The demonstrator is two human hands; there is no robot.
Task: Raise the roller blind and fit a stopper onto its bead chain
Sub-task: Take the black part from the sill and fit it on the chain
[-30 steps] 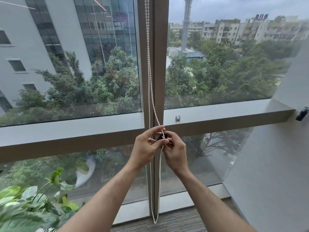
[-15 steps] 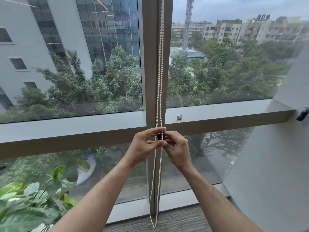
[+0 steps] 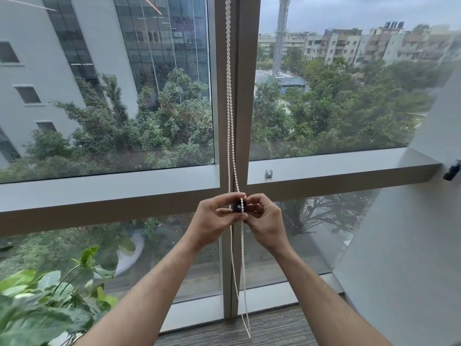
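Two sets of fingertips meet at the middle of the window, pinched around a small dark stopper [image 3: 239, 205] that sits on the right-hand strand of the white bead chain [image 3: 229, 116]. On the left hand [image 3: 214, 217] the forefinger curls over the top of the stopper and the thumb closes in beneath it, so the chain runs between them. The right hand [image 3: 265, 217] mirrors it, its fingers bent in tight against the stopper's other side; how much of the stopper each hand covers cannot be told, since only a sliver of it shows. Both forearms reach up from the bottom edge toward that one spot. Above the hands the chain's two strands climb close together along the vertical window frame [image 3: 245, 96] and out of view; below, they hang loose and join in a loop near the carpet [image 3: 274, 328]. A small metal fitting [image 3: 268, 173] sits on the sill ledge to the right, and a leafy plant [image 3: 50, 303] fills the lower left corner
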